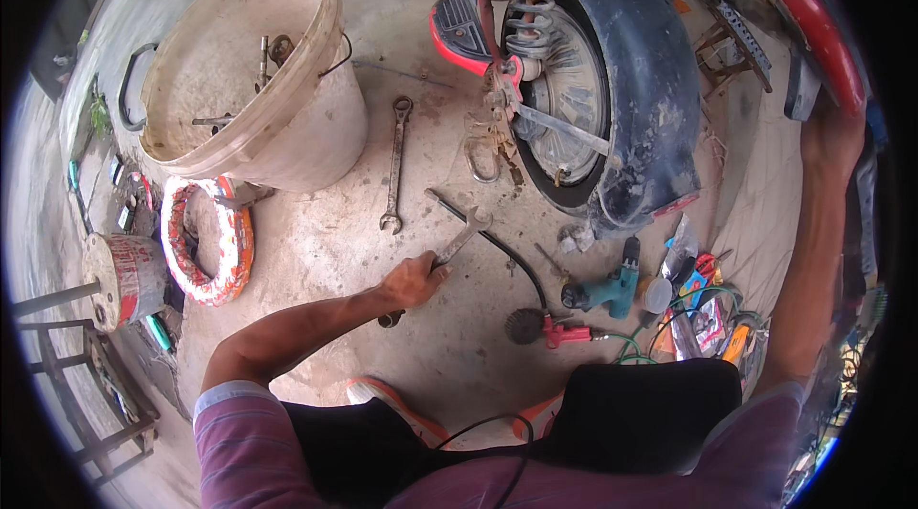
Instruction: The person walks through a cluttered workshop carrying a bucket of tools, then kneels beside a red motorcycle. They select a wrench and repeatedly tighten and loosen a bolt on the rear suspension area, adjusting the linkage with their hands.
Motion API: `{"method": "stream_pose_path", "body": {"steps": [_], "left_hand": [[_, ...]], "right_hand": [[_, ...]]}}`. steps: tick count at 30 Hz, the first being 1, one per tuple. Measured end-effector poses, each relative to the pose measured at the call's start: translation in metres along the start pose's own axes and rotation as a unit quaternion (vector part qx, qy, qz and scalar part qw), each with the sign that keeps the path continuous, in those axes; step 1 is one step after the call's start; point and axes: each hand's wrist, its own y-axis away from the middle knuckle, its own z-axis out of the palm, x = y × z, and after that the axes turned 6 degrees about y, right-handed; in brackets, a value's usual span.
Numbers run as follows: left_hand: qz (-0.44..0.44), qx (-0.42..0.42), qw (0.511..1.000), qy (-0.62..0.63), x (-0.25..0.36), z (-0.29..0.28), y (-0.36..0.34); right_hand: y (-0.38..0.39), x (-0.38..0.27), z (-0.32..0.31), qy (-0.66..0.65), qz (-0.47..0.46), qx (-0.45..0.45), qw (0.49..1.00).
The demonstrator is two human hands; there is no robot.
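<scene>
One dull-metal wrench [461, 239] | left hand [412, 281] clamped round it | right hand [834, 138] by curved red panel [816, 36], grip unclear

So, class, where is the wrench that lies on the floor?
In the head view, the wrench lies on the floor left of centre, between the white bucket and the wheel, just beyond the left hand.
</scene>
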Motion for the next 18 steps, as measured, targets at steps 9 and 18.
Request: {"method": "stream_pose_path", "body": {"steps": [9,18], "left_hand": [[0.360,0.226,0.899,0.102,0.160,-0.089,-0.086],[0.381,0.239,0.892,0.048,0.174,-0.100,-0.140]], "right_hand": [[0.141,0.182,-0.111,0.223,0.360,-0.277,0.862],[0.236,0.219,-0.149,0.282,0.311,-0.522,0.742]]}}
